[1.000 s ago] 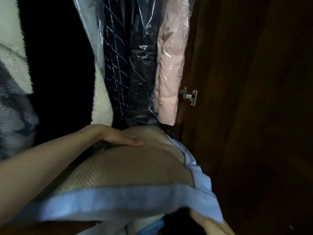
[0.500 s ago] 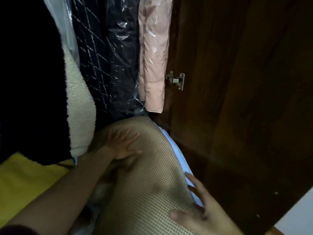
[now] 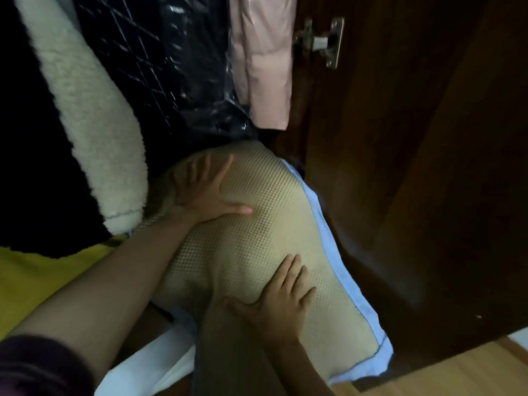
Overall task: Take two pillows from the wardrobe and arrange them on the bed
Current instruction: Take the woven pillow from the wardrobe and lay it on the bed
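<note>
— Wooden floor [image 3: 457, 370] shows at the bottom right, beside the dark wardrobe door [image 3: 414, 195]. What is nearest?

— Right hand [image 3: 281, 304] lies flat and open on the pillow [image 3: 257, 244], fingers spread, gripping nothing.

— And the left hand [image 3: 205, 192]?

— It is farther up, also open, palm pressed on the pillow top.

— Where is the pillow?

— It leans out of the wardrobe, blue edge against the door. Behind hang a fleece [image 3: 94, 138], bagged dark clothes [image 3: 177, 70] and a pink coat [image 3: 265, 58].
</note>
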Tool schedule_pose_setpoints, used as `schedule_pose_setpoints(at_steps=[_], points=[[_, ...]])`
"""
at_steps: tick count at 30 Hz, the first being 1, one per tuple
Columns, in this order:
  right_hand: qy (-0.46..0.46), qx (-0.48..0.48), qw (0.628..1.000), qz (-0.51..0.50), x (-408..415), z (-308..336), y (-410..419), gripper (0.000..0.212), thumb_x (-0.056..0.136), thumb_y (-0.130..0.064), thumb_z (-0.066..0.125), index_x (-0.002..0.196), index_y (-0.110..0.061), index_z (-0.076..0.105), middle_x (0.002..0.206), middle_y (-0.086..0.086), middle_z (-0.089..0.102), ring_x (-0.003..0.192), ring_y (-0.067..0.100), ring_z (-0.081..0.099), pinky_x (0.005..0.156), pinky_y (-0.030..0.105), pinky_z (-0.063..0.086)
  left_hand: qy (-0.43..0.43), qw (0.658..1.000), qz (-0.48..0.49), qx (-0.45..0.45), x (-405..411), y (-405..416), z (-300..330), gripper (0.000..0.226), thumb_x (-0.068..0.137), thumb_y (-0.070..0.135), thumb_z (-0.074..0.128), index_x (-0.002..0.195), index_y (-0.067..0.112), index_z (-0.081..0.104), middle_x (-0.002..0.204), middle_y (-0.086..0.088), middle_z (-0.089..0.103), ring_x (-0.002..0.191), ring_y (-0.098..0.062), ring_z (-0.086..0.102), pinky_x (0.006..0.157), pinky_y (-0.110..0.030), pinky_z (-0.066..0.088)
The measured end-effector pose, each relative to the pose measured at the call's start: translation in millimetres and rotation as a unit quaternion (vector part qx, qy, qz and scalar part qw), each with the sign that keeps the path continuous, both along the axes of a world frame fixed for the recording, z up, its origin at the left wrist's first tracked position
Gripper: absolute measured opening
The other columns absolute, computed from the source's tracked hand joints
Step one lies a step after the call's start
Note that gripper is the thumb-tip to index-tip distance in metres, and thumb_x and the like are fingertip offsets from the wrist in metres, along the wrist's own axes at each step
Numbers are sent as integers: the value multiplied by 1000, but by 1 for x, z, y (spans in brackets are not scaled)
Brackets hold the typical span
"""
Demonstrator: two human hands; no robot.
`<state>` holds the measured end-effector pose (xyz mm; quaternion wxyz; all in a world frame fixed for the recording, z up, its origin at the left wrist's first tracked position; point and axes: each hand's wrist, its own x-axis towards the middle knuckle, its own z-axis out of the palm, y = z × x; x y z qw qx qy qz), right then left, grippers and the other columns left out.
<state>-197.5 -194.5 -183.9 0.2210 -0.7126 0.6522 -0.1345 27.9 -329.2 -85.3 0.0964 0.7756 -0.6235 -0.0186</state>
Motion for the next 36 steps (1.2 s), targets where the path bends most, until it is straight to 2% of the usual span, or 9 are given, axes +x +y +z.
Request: schedule_pose_setpoints(at_steps=[4, 7, 12, 15, 19, 22, 25, 31, 36], points=[[-25, -24, 998, -47, 3, -17, -13, 139, 63, -96, 48, 157, -1, 11, 160, 22, 24, 145, 39, 26, 119, 52, 22, 14, 1000, 18, -6, 6, -14, -9, 145, 31, 110, 48, 143, 62, -30, 172, -6, -7, 156, -36, -6, 116, -75, 1], [-71, -66, 993, -73, 6, -24, -27, 110, 68, -86, 60, 140, -5, 42, 131, 14, 52, 118, 33, 51, 102, 45, 43, -21, 999, 45, -20, 5, -20, -11, 157, 29, 112, 45, 158, 35, 1, 169, -13, 13, 153, -37, 12, 117, -72, 13], [-115, -73, 991, 3, -9, -33, -45, 76, 75, -83, 59, 107, -15, 49, 103, 6, 65, 93, 31, 63, 76, 43, 49, -126, 989, 66, -30, -3, -21, -2, 159, 32, 114, 35, 145, 2, 39, 146, -23, 48, 133, -40, 43, 108, -66, 31], [-71, -26, 996, 55, -25, -25, -68, 75, 72, -85, 60, 106, -17, 58, 105, 6, 69, 95, 31, 66, 77, 43, 54, -85, 996, 38, -10, -7, -18, 13, 143, 35, 111, 44, 139, 12, 53, 138, -15, 60, 124, -37, 55, 106, -56, 41], [-26, -23, 993, 116, -52, -11, -84, 58, 82, -68, 66, 109, -17, 59, 113, 8, 65, 104, 32, 64, 83, 42, 51, -18, 1000, -2, 8, -14, -5, 38, 108, 48, 106, 44, 107, 21, 75, 114, -6, 72, 109, -28, 64, 95, -45, 54], [7, -46, 990, 134, -76, 8, -88, 67, 75, -75, 65, 109, -17, 60, 114, 7, 65, 105, 32, 64, 82, 42, 50, -67, 997, -28, -33, -27, 12, 48, 85, 63, 101, 43, 85, 24, 71, 97, -1, 74, 99, -25, 68, 82, -35, 54], [15, -53, 990, 134, -104, 34, -85, 75, 66, -84, 62, 106, -21, 61, 112, 1, 67, 103, 27, 64, 82, 42, 50, -62, 996, -57, -34, -42, 18, 57, 86, 60, 101, 46, 82, 22, 73, 85, 3, 73, 87, -21, 70, 67, -28, 47], [22, -33, 993, 114, -158, 68, -38, 95, 60, -99, 46, 109, -20, 64, 116, -3, 69, 100, 23, 65, 82, 41, 52, -70, 992, -104, -28, -79, 26, 72, 93, 41, 110, 41, 74, 24, 53, 101, -9, 74, 94, -31, 70, 79, -40, 49], [71, -43, 996, 21, -215, 67, 50, 101, 55, -105, 40, 110, -25, 66, 107, -3, 72, 97, 21, 66, 78, 37, 49, -22, 978, -210, -1, -133, 64, 64, 93, 42, 109, 45, 63, 19, 53, 67, 6, 62, 66, -20, 64, 64, -34, 49]])
